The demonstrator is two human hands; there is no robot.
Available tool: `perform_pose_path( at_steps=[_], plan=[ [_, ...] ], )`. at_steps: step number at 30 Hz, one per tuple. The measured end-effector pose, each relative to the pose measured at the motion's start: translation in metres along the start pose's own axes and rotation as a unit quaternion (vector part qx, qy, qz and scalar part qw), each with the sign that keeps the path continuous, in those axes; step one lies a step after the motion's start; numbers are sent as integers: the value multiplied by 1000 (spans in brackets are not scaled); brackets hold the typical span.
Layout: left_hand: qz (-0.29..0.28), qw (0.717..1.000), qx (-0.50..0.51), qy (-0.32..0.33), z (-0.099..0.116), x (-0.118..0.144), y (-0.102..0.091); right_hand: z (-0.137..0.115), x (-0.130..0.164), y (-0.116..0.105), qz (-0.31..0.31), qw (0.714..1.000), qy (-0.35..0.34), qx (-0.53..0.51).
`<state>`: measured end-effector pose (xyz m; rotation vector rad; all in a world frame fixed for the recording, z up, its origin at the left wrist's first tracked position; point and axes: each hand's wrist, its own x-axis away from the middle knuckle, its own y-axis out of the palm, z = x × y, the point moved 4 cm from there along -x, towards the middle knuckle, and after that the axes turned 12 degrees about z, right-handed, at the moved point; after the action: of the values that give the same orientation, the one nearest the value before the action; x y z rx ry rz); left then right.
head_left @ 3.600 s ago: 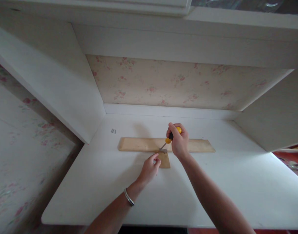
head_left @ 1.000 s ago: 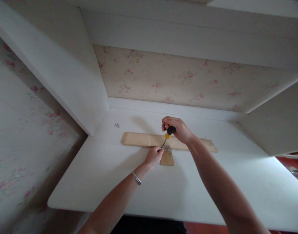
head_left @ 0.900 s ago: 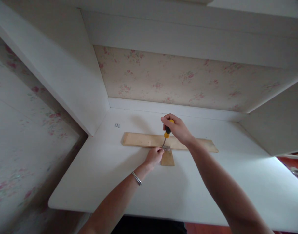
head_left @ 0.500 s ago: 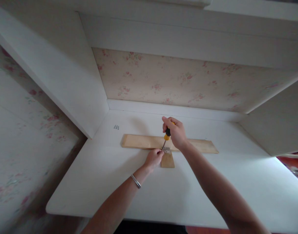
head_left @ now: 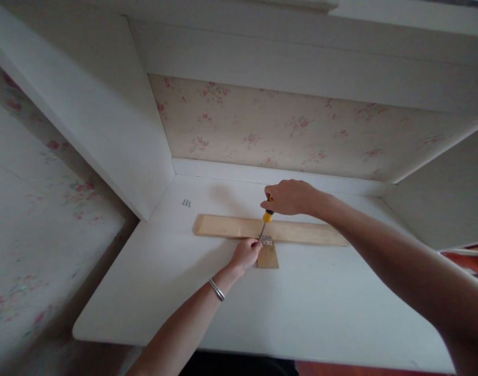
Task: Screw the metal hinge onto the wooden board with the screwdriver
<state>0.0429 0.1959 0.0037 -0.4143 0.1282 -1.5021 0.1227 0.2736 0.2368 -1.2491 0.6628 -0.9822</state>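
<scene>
My right hand (head_left: 286, 197) grips the yellow and black handle of a screwdriver (head_left: 267, 215), which slants down to a small metal hinge (head_left: 266, 240). The hinge spans the joint between a long wooden board (head_left: 227, 226) and a short wooden piece (head_left: 267, 257) on the near side. My left hand (head_left: 248, 254) is closed at the hinge's left edge, its fingertips pinched beside the screwdriver tip. Whatever those fingertips hold, if anything, is too small to make out.
Several screws (head_left: 186, 203) lie on the white tabletop (head_left: 153, 292) at the back left. A white side panel (head_left: 106, 125) rises on the left, and a low white ledge (head_left: 223, 167) runs along the papered back wall (head_left: 254, 120).
My right hand has turned about the screwdriver handle, and its forearm and elbow have swung up and out to the right. The left hand stays at the hinge.
</scene>
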Motion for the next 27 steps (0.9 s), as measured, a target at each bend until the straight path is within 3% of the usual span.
perform_pose_path(
  at_steps=[4, 8, 10, 15, 17, 22, 24, 27],
  plan=[
    [-2, 1000, -2, 5, -2, 0, 1, -3, 0, -4, -59, 996, -70, -8],
    [0, 1000, 2, 10, -2, 0, 1, -3, -2, -4, -85, 996, -6, 19],
    [-1, 1000, 1, 12, -1, 1, 1, -4, -4, -4, -84, 996, -7, 30],
    [-8, 1000, -7, 9, 0, 1, -1, -3, -5, -2, -69, 990, -123, 19],
    [-8, 1000, -10, 12, 0, 1, -1, 0, -5, -2, -57, 989, -138, -2],
    [-5, 1000, -6, 10, 1, 2, -1, 7, -6, 2, -107, 994, -6, -3],
    [-7, 1000, -2, 14, 1, 2, -1, 5, -6, -1, -78, 996, -26, 23],
    [-7, 1000, -6, 14, 2, 2, -2, -2, -4, -5, -5, 991, -132, 8]
  ],
)
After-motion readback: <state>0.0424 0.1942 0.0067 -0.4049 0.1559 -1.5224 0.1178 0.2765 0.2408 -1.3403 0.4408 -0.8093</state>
